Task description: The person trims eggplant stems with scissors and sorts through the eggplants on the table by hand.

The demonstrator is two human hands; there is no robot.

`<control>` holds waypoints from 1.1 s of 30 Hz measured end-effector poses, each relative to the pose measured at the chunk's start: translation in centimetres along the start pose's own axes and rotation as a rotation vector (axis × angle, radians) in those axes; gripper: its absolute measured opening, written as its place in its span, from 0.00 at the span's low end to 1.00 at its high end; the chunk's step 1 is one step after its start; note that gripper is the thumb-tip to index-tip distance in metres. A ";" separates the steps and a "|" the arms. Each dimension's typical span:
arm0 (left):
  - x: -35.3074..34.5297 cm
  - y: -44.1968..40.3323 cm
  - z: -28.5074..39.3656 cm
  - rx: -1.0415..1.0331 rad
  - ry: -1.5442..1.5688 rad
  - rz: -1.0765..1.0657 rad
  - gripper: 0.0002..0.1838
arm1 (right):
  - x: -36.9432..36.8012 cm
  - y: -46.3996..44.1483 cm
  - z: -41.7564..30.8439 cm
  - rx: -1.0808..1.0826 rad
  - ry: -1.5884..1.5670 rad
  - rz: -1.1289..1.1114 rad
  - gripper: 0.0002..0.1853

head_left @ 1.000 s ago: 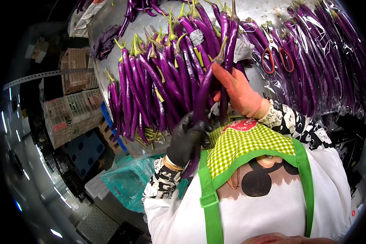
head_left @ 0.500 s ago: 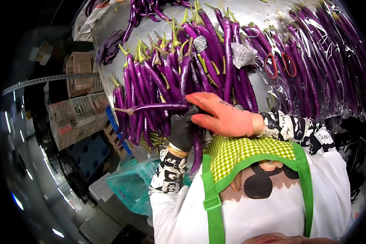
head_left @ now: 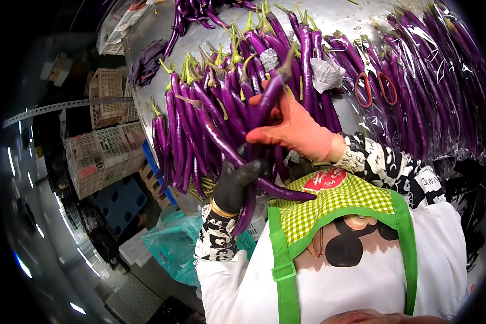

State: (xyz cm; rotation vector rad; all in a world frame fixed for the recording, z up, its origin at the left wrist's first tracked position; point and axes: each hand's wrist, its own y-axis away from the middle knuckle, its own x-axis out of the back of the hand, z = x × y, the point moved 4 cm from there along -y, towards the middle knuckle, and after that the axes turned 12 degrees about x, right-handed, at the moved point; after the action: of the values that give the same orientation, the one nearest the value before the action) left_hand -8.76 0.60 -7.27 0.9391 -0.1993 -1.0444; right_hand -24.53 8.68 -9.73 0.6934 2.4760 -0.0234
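My left hand, in a black glove, is closed around the lower part of a purple eggplant that slants across it. A second eggplant's curved lower end hangs below the same hand. My right hand, in an orange glove, has its fingers curled around an upright eggplant near the stem, thumb on the near side. Whether that upright eggplant and the hanging end are one piece is hidden by the hands. Beyond both hands lies a row of loose eggplants, stems pointing away from me.
Bagged eggplants in clear plastic lie at right, with red-handled scissors on top. Crumpled paper rests on the loose ones. A dark cloth is at the metal table's left edge. Plastic crates stand left; a teal bag hangs below.
My right hand has gone from lying over the left hand to curling around an upright eggplant farther up. The eggplant in my left hand has swung from level to a slant.
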 end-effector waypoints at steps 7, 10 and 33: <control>-0.4 0.0 0.2 0.010 -0.069 -0.037 0.26 | 0.6 -2.0 0.9 0.258 0.283 0.089 0.26; -0.2 -0.4 -0.1 -0.013 -0.128 -0.013 0.27 | 1.1 -2.4 -0.6 0.196 0.323 -0.037 0.20; 0.4 -1.4 0.9 0.063 -0.016 -0.276 0.38 | 2.3 -0.7 -1.4 0.091 -0.005 0.067 0.33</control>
State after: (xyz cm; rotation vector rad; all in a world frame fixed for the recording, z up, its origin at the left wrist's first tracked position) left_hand -9.98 -0.47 -7.84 1.0349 -0.1179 -1.3059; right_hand -27.27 9.37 -9.86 0.8135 2.4579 -0.1130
